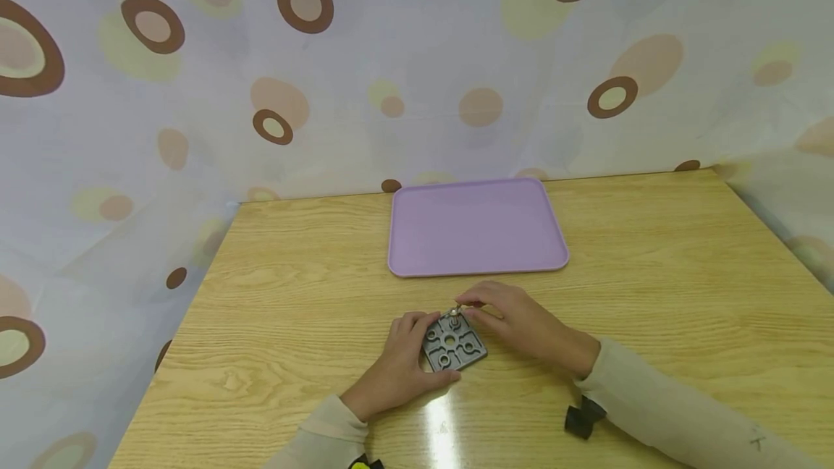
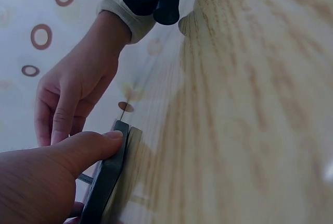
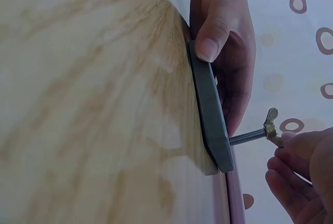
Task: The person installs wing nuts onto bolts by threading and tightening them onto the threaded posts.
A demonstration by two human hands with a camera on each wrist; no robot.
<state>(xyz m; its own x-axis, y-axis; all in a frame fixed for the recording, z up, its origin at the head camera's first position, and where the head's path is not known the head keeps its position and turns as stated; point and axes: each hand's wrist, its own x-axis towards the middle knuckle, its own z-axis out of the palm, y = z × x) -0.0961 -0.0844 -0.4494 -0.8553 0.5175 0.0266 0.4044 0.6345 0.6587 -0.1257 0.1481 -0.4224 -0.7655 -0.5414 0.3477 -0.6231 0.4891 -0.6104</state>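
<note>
A square grey metal plate (image 1: 451,360) with ribs and round holes lies on the table. My left hand (image 1: 402,366) grips it across opposite edges, thumb at the near side and fingers at the far left. From the plate's far corner a threaded bolt (image 3: 247,137) stands up, carrying a brass-coloured wing nut (image 3: 270,125) near its free end. With thumb and fingertips, my right hand (image 1: 517,317) pinches one wing of this nut. In the left wrist view the plate (image 2: 106,174) appears edge-on under the thumb, and the nut is hidden.
Behind the hands, a purple tray (image 1: 478,230) lies at the back of the wooden table (image 1: 293,295). A patterned cloth (image 1: 417,56) hangs behind the table and along its sides. Black straps (image 1: 582,417) sit at the sleeves.
</note>
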